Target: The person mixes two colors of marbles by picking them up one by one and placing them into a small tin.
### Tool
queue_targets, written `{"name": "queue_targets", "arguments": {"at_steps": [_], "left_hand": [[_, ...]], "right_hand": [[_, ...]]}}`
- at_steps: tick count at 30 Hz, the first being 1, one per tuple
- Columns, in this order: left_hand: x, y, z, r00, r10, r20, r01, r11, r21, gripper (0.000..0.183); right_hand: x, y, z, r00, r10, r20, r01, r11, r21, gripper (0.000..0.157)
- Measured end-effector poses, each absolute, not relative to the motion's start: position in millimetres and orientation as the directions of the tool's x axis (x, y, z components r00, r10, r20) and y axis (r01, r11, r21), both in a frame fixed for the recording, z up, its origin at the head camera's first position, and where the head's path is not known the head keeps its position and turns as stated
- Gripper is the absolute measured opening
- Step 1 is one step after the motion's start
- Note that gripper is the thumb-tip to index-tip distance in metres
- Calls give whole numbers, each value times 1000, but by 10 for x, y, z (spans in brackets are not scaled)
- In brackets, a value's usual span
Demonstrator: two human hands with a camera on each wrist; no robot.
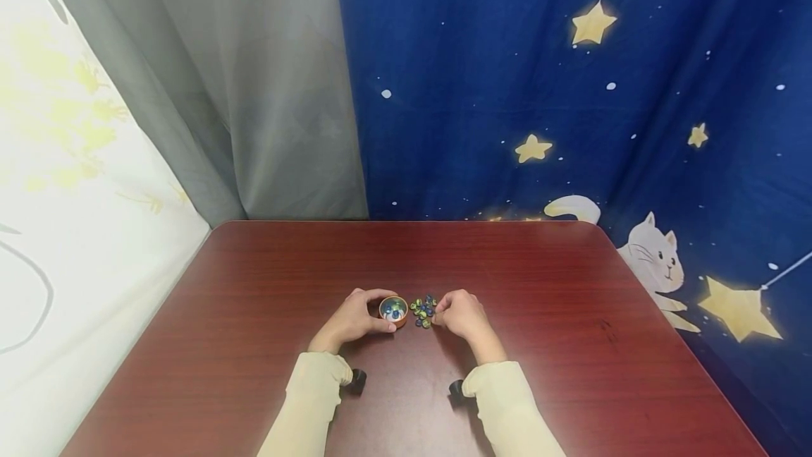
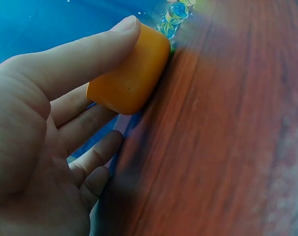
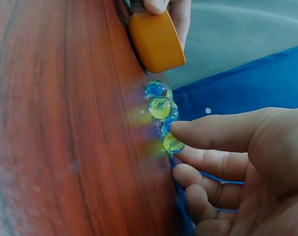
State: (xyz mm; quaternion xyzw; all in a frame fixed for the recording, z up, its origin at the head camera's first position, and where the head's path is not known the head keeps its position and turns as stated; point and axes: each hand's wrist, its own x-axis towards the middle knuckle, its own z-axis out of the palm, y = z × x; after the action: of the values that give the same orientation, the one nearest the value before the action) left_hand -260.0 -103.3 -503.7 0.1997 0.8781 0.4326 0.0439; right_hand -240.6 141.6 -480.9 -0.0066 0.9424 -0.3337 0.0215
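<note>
"Fingers of the left hand (image 1: 355, 316): doing what?"

"Gripping one orange bowl (image 2: 132, 78), several marbles (image 1: 395, 314) inside."

"And the right hand (image 1: 463, 314)?"

"Fingertips (image 3: 181, 129) at roughly a dozen loose marbles (image 3: 160, 107); pinching one, I can't tell."

"Room?"

"The table's (image 1: 539, 266) far edge lies well beyond both hands' fingertips."

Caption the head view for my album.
Left hand holding a small orange bowl, right hand at loose marbles on a reddish table.
</note>
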Motion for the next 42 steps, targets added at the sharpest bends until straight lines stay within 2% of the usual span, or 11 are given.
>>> {"name": "queue_targets", "arguments": {"at_steps": [17, 23, 34, 42], "left_hand": [[-2600, -1035, -5011, -919, 386, 85, 305, 556, 773, 59], [-2597, -1030, -5007, -921, 381, 76, 293, 552, 781, 59], [-2612, -1026, -5037, -917, 388, 95, 316, 559, 767, 59], [-2613, -1034, -4999, -911, 400, 103, 327, 546, 771, 59]], "right_hand": [[-2403, 1386, -4713, -999, -28, -26, -7, 788, -615, 11], [-2384, 1348, -4664, -997, -74, 14, -67, 784, -617, 11], [-2346, 1260, -4615, -991, -132, 26, -112, 707, -699, 11], [-2359, 1145, -4651, -977, -179, 114, -204, 647, -735, 10]]}}
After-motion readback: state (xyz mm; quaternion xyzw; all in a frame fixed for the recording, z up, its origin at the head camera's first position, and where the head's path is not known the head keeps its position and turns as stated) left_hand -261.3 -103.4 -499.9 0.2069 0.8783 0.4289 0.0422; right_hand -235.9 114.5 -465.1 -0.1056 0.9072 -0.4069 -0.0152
